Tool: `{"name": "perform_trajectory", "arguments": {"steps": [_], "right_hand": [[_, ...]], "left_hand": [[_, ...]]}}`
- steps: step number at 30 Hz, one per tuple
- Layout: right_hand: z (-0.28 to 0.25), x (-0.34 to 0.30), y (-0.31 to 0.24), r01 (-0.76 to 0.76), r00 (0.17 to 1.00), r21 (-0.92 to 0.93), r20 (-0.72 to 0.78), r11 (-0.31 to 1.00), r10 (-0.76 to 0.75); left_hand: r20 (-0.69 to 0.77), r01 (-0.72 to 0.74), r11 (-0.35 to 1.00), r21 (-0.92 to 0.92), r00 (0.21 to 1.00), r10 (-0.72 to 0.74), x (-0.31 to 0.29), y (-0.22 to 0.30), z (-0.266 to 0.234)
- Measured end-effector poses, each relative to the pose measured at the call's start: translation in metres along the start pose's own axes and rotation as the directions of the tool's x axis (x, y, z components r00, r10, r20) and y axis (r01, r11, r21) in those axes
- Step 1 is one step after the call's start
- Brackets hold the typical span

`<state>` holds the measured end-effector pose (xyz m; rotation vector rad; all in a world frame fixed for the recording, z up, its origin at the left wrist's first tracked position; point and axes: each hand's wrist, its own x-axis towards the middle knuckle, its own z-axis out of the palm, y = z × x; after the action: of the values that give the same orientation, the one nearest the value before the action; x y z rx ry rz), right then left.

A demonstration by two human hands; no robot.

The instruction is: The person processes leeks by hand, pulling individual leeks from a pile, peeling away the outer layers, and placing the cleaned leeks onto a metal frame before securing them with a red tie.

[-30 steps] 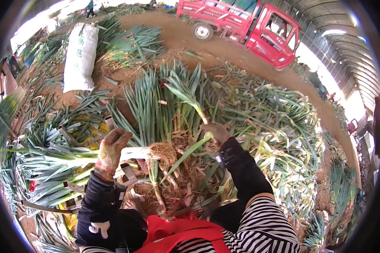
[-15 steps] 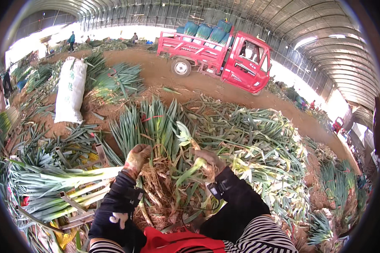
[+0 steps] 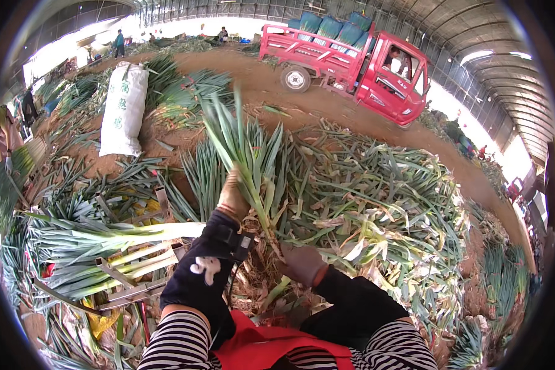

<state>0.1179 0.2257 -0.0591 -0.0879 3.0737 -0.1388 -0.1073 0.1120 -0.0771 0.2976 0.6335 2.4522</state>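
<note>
My gloved left hand (image 3: pixel 233 196) is closed round the stalk of a long green onion (image 3: pixel 248 161). Its leaves point up and away, slightly blurred. At its lower, root end, my gloved right hand (image 3: pixel 302 264) is closed on the stalk. Beneath both hands lies a heap of unpeeled green onions, with tangled brown roots (image 3: pixel 246 287) towards me and green tops (image 3: pixel 203 176) beyond. To the left, peeled green onions (image 3: pixel 123 234) with pale stems rest on a metal rack (image 3: pixel 129 296).
A wide pile of stripped leaves (image 3: pixel 382 209) covers the ground at right. A white woven sack (image 3: pixel 124 110) stands at the far left near more onion bundles (image 3: pixel 191 95). A red three-wheeled truck (image 3: pixel 345 68) carrying bundles is on the dirt lane, someone in its cab.
My left hand has risen and now grips a leafy onion stalk. The right hand has moved down to its root end; the peeled-back leaf it held no longer shows. The view has shifted.
</note>
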Motion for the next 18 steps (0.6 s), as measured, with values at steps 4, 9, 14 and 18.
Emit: {"name": "perform_trajectory", "arguments": {"steps": [4,9,14,18], "right_hand": [[0.016,0.025,0.018,0.012,0.992,0.158,-0.128,0.987,0.008],[0.004,0.065,0.033,-0.047,0.932,0.249,-0.337,0.967,0.133],[0.006,0.095,0.021,-0.109,0.873,0.272,-0.434,0.956,0.223],[0.003,0.095,0.017,-0.042,0.847,0.203,-0.512,0.978,0.143]], "left_hand": [[0.116,-0.028,0.999,0.046,0.993,0.022,0.000,0.008,-0.010],[0.329,0.049,0.997,-0.055,0.944,-0.028,-0.002,-0.005,0.009],[0.136,-0.068,0.998,0.000,0.988,0.068,-0.011,-0.034,0.001],[0.176,-0.303,0.936,0.179,0.946,0.273,-0.029,-0.030,0.011]]}}
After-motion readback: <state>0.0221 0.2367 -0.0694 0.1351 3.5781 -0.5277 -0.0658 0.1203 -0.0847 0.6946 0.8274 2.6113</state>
